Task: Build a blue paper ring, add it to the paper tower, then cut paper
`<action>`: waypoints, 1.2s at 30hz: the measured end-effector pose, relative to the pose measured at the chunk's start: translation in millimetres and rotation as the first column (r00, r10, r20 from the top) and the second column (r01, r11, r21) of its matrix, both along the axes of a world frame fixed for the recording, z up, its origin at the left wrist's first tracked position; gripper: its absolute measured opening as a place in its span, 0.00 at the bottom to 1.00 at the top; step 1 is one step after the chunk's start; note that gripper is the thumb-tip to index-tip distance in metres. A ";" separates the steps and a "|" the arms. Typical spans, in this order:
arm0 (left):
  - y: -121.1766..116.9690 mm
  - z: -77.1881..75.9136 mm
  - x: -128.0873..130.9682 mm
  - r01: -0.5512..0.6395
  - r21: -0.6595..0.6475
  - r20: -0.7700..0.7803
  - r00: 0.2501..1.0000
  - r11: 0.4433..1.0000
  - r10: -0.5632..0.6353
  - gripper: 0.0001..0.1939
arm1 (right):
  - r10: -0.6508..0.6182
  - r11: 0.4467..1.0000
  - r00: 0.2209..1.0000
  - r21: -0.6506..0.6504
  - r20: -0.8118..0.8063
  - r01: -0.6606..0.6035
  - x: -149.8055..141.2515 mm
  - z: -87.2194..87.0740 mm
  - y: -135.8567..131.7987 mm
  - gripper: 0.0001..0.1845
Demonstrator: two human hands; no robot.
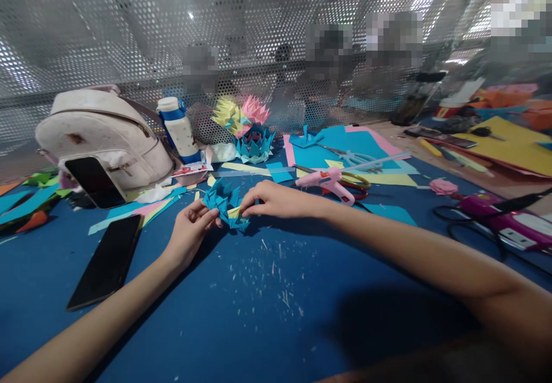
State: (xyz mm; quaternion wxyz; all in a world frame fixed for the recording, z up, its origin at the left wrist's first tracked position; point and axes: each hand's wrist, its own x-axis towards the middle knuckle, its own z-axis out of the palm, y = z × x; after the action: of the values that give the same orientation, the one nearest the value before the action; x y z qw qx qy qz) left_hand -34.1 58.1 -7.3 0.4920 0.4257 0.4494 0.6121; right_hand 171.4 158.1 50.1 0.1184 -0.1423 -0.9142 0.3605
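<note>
Pinching the paper flower, left hand at left, right hand at right: light, even pressure should keep it crisp!

We take this for a craft workshop of some kind, though we cannot tell whether it belongs to a school. Before us, a perforated metal wall backs a blue tabletop bearing coloured paper, a pink glue gun, paper flowers, a purple power strip and a personal backpack.
</note>
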 end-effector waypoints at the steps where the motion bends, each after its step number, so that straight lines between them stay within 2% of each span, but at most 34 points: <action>1: 0.3 -0.3 -0.2 0.000 -0.003 0.004 1.000 1.000 0.000 0.17 | 0.004 1.000 1.000 -0.007 -0.003 -0.004 -0.2 -0.5 0.4 0.09; 14: 2.3 -0.6 -0.3 -0.008 -0.019 0.018 1.000 1.000 0.009 0.18 | 0.073 0.984 0.997 -0.165 -0.014 -0.075 -4.4 -6.4 5.7 0.12; 22: 3.9 -4.6 -2.5 -0.005 -0.019 0.017 1.000 1.000 0.006 0.18 | 0.063 0.980 0.998 -0.187 -0.008 -0.063 -5.0 -7.8 6.5 0.12; 36: 3.5 -4.4 -1.7 -0.015 -0.012 0.012 1.000 1.000 0.015 0.18 | 0.125 0.971 0.991 -0.211 0.038 -0.115 -3.6 -3.0 2.0 0.14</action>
State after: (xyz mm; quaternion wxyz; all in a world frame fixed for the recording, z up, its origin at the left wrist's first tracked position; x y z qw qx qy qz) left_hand -35.8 61.6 -11.7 0.4925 0.4159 0.4532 0.6157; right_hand 167.7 160.1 47.1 0.0576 -0.1074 -0.8811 0.4569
